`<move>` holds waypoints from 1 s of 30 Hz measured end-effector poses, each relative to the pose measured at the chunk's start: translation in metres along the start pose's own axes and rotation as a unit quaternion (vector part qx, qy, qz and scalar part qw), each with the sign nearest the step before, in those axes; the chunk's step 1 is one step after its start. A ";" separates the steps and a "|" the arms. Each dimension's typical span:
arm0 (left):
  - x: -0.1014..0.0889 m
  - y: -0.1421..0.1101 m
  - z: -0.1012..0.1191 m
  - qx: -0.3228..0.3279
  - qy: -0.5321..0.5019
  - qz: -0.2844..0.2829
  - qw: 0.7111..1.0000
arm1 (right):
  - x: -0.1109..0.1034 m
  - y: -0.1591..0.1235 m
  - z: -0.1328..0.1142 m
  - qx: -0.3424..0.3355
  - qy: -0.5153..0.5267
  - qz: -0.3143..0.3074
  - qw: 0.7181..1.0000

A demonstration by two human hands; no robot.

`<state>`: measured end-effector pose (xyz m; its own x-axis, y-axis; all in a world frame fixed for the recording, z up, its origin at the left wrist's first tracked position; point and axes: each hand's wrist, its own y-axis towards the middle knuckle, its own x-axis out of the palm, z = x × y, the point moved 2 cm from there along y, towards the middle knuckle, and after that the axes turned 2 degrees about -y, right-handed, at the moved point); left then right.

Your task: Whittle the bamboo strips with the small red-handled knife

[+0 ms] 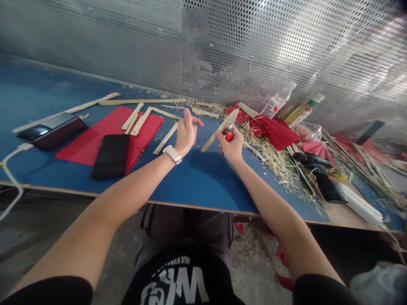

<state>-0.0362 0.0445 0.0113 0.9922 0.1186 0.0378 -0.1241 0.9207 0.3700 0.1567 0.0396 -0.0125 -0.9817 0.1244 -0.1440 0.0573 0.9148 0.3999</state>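
Observation:
My left hand (pixel 186 134), with a white-banded watch (pixel 172 154) on its wrist, is raised over the blue table with its fingers apart and nothing in it. To its right, my right hand (pixel 234 146) is closed around a pale bamboo strip (pixel 210 143) that slants up and away. The same hand also holds a small red-handled tool (pixel 229 137) with a metallic part; its exact kind is hard to make out. A short bamboo strip (pixel 165 138) lies on the table just left of my left hand.
Red sheets (pixel 85 144) carry bamboo pieces and a black phone (pixel 110 156). A dark device (pixel 52 130) with a white cable sits left. On the right are shavings (pixel 273 163), a red folded fan (pixel 278 132), bottles (pixel 278 101) and a black power drill (pixel 326 182). Perforated metal (pixel 127 42) rises behind.

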 end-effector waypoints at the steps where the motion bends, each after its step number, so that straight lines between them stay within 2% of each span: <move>1: 0.000 0.001 -0.002 0.002 -0.008 0.002 1.000 | 0.003 0.000 0.001 -0.001 -0.003 -0.020 1.000; 4: 0.000 0.003 -0.007 0.012 -0.026 0.014 0.999 | 0.005 0.007 0.004 -0.019 -0.043 -0.034 0.998; 6: 0.000 0.005 -0.012 0.020 -0.030 0.031 0.999 | -0.003 0.017 0.005 -0.051 -0.107 0.020 0.993; 8: 0.000 0.008 -0.018 0.033 -0.022 0.056 0.998 | -0.016 0.028 0.005 -0.080 -0.169 0.104 0.977; 10: 0.000 0.012 -0.025 0.056 -0.005 0.077 0.995 | -0.024 0.032 0.005 -0.095 -0.192 0.142 0.966; 12: -0.001 0.015 -0.031 0.082 0.013 0.086 0.993 | -0.021 0.030 0.005 -0.098 -0.175 0.113 0.973; 15: -0.005 0.019 -0.040 0.111 0.041 0.099 0.988 | -0.004 0.022 0.009 -0.072 -0.131 0.002 0.989; 17: -0.007 0.021 -0.044 0.123 0.061 0.109 0.985 | 0.001 0.024 0.013 -0.072 -0.159 -0.007 0.985; 20: -0.008 0.021 -0.049 0.135 0.095 0.106 0.981 | -0.014 0.039 0.018 -0.098 -0.241 0.118 0.958; 22: -0.007 0.020 -0.049 0.142 0.130 0.085 0.978 | -0.030 0.047 0.019 -0.125 -0.277 0.185 0.935; 24: -0.005 0.017 -0.047 0.151 0.173 0.045 0.972 | -0.039 0.049 0.018 -0.147 -0.276 0.202 0.928; 26: -0.002 0.012 -0.043 0.161 0.219 -0.007 0.962 | -0.039 0.044 0.016 -0.158 -0.255 0.173 0.938; 30: 0.010 0.000 -0.033 0.172 0.262 -0.125 0.941 | -0.022 0.027 0.010 -0.138 -0.158 0.088 0.974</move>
<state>-0.0269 0.0579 -0.0191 0.8387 0.1642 -0.5193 0.2120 0.7798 0.5890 0.1816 0.0655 -0.0075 -0.8542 0.4210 -0.3052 0.1254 0.7364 0.6649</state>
